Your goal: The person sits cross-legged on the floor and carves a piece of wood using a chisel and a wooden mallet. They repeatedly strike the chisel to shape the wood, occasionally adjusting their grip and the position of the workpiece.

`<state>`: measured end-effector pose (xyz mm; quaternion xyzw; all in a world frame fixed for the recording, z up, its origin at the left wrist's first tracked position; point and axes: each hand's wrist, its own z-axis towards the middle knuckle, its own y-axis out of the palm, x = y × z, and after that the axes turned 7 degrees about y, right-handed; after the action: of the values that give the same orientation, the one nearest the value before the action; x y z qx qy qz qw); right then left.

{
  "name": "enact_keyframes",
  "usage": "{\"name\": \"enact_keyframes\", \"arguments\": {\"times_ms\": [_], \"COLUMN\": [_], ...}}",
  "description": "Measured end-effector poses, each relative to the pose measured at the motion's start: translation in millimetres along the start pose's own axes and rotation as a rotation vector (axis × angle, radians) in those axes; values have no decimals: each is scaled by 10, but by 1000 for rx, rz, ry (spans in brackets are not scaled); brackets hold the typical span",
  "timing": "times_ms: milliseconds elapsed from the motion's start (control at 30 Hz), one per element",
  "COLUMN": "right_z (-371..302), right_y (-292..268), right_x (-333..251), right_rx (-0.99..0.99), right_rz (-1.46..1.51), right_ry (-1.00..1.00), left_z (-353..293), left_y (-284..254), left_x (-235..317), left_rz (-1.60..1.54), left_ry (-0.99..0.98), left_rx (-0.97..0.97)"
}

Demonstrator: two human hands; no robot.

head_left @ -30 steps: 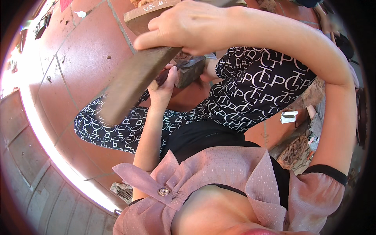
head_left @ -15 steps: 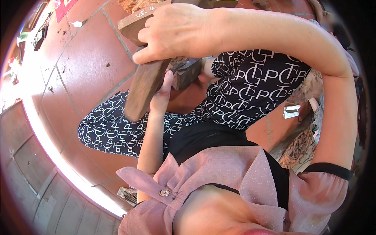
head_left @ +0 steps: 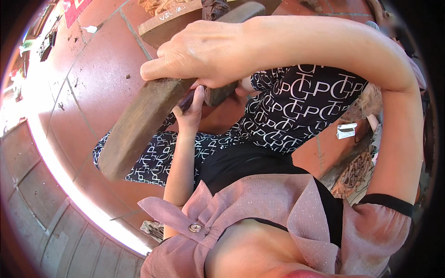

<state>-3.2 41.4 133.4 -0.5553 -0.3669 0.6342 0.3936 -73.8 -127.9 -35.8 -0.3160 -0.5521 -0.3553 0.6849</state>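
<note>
My right hand (head_left: 194,51) reaches across from the right, fingers wrapped round a long, thick wooden bar (head_left: 134,125). The bar slants from the upper middle down to the lower left, above my bent leg. Just beneath it, my left hand (head_left: 191,113) is closed on a dark tool handle (head_left: 185,103), its thumb along the side. The tool's far end is hidden behind my right hand. Beside my left thumb stands a dark wooden block (head_left: 220,94), largely covered by my right hand and wrist. My bare foot (head_left: 244,87) is close to the block.
A brown wooden board (head_left: 162,28) with pale handwriting lies ahead, a dark knobbly piece (head_left: 214,8) on it. Wood pieces (head_left: 353,173) are on the right, near a small white packet (head_left: 346,131). A white object (head_left: 90,28) rests on the red tiles.
The wooden bar has swung down and left, its near end now further from my left hand. My right hand has lowered slightly. My left hand stays nearly still.
</note>
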Motion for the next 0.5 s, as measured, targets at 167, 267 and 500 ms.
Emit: {"name": "enact_keyframes", "arguments": {"times_ms": [167, 267, 500], "right_z": [82, 47, 90], "right_y": [-58, -85, -12], "right_x": [39, -50, 49], "right_rx": [-215, -111, -240], "right_rz": [-502, -189, -617], "right_ry": [2, -40, -65], "left_z": [-81, -56, -78], "left_y": [18, -13, 31], "left_x": [-40, -73, -110], "left_rz": [-61, -56, 95], "left_ry": [-96, 24, 31], "left_rx": [8, -9, 28]}}
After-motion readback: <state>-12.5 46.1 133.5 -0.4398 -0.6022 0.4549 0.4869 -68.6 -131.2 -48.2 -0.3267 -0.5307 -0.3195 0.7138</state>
